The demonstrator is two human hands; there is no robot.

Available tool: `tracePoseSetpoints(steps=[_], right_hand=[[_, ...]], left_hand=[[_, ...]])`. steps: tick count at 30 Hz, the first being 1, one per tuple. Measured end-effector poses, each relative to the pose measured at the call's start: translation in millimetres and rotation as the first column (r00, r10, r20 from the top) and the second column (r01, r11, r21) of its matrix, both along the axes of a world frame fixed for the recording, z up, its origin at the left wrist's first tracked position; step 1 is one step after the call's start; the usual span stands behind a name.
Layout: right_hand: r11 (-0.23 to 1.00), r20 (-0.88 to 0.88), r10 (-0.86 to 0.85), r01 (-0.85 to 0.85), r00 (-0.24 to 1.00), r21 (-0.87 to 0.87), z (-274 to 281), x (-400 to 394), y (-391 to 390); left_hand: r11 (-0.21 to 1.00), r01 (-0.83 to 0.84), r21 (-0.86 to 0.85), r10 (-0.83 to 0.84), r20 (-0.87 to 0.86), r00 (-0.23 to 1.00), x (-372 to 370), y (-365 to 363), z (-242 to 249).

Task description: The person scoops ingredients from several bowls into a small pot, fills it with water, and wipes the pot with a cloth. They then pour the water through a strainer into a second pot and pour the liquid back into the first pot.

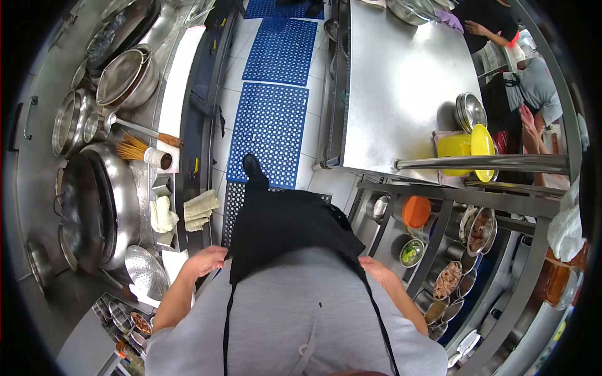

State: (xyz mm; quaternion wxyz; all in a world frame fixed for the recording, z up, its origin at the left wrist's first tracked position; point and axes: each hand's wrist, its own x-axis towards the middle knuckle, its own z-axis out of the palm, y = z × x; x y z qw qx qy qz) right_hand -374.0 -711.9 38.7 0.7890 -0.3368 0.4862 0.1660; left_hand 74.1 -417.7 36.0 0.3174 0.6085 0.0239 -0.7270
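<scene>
My left hand (210,261) is at the left edge of the black apron (285,225) over my grey shirt, its fingers pinched together on the apron's edge. On the other side, my right hand (374,268) is closed at the apron's right edge, near a black tie strap. The apron spreads out between the two hands. Folded cloths (200,210) hang on the stove front just beyond my left hand. Right of my right hand stands a metal bowl of green vegetables (411,252).
Woks (84,213), a bamboo brush (141,152) and a perforated ladle (145,272) line the left. Blue mats (268,135) cover the floor ahead. A steel table (407,81) with yellow bowls (454,152) stands right. Other people (533,88) work beyond it.
</scene>
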Motion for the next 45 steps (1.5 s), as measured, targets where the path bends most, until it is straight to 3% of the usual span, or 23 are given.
tracePoseSetpoints(steps=[2, 4, 6, 9, 11, 12, 14, 16, 17, 19, 21, 24, 25, 29, 32, 34, 35, 38, 39, 41, 43, 44, 45], right_hand=[[0.998, -0.023, 0.037, -0.036, 0.999, 0.045, 3, -8, 2], [0.993, -0.111, 0.076, -0.065, 0.991, 0.099, 17, -2, 2], [0.992, -0.164, 0.04, -0.019, 0.986, 0.129, 32, 10, 3], [0.988, -0.125, 0.002, 0.017, 0.992, 0.154, -20, -30, 6], [0.982, -0.064, -0.019, 0.03, 0.998, 0.185, -20, -31, 0], [0.977, -0.034, -0.043, 0.049, 0.998, 0.206, 28, 5, -10], [0.965, 0.014, -0.07, 0.065, 0.997, 0.253, 41, 15, -17], [0.953, 0.047, -0.068, 0.051, 0.997, 0.299, 6, -13, -21], [0.965, 0.073, -0.073, 0.053, 0.995, 0.255, 9, -11, -23], [0.983, 0.097, -0.082, 0.064, 0.992, 0.171, 24, 9, -29], [0.991, 0.053, -0.097, 0.092, 0.994, 0.097, 34, 31, -41], [0.986, 0.072, -0.153, 0.147, 0.986, 0.077, 23, 51, -62], [0.985, 0.046, -0.169, 0.166, 0.985, 0.055, 18, 62, -65], [0.937, 0.07, -0.337, 0.342, 0.939, -0.072, 17, 118, -57], [0.947, 0.263, -0.312, 0.279, 0.913, 0.158, 31, 113, -63], [0.973, 0.277, -0.224, 0.229, 0.934, 0.018, 30, 105, -64], [0.978, 0.279, -0.18, 0.201, 0.943, -0.047, 28, 103, -62], [0.876, 0.161, 0.372, -0.289, 0.914, -0.385, 62, 124, -83], [0.904, 0.185, 0.342, -0.27, 0.921, -0.33, 56, 120, -88], [0.859, 0.041, 0.184, -0.14, 0.982, -0.493, 35, 117, -86], [0.82, 0.036, -0.065, 0.073, 0.997, -0.567, -3, 111, -89], [0.838, 0.08, -0.34, 0.34, 0.937, -0.427, -13, 114, -90], [0.875, -0.026, -0.3, 0.265, 0.953, -0.406, -7, 115, -95]], left_hand=[[1.0, 0.019, 0.021, -0.019, 0.038, 0.999, -2, 13, -2], [0.993, 0.113, 0.013, -0.114, 0.001, 0.994, 1, 51, -44], [0.981, 0.085, 0.172, -0.089, 0.018, 0.996, -4, 50, -33], [0.974, 0.016, 0.224, -0.023, 0.031, 0.999, -12, 58, -32], [0.976, 0.008, 0.22, -0.013, 0.022, 1.0, -12, 64, -34], [0.994, 0.077, 0.079, -0.083, 0.069, 0.994, -9, 71, -42], [0.906, 0.292, -0.307, -0.207, 0.281, 0.937, 0, 92, -65], [0.874, 0.317, -0.368, -0.221, 0.28, 0.934, 1, 85, -58], [0.961, 0.199, -0.19, -0.177, 0.126, 0.976, 3, 54, -12], [0.997, 0.075, 0.019, -0.075, 0.011, 0.997, 5, 11, 41], [0.999, 0.041, 0.028, -0.043, 0.067, 0.997, 13, -17, 60], [0.96, -0.241, -0.142, 0.21, -0.207, 0.956, 18, -42, 24], [0.935, -0.312, -0.17, 0.281, -0.185, 0.942, 15, -56, 24], [0.937, -0.238, -0.256, 0.165, -0.276, 0.947, 29, -104, 16], [0.941, -0.195, -0.275, 0.116, -0.277, 0.954, 19, -141, 66], [0.941, -0.168, -0.294, 0.067, -0.325, 0.943, 24, -128, 24], [0.956, -0.137, -0.26, 0.057, -0.292, 0.955, 23, -134, 36], [0.954, -0.134, -0.269, 0.078, -0.209, 0.975, 24, -141, 21], [0.953, -0.137, -0.272, 0.098, -0.15, 0.984, 25, -140, 13], [0.938, -0.063, -0.341, 0.078, 0.03, 0.997, 34, -139, -8], [0.866, -0.342, -0.364, 0.357, -0.027, 0.934, 33, -155, 6], [0.801, -0.477, -0.362, 0.492, -0.057, 0.869, 33, -160, 14], [0.752, -0.593, -0.289, 0.578, -0.145, 0.803, 40, -162, 18]])
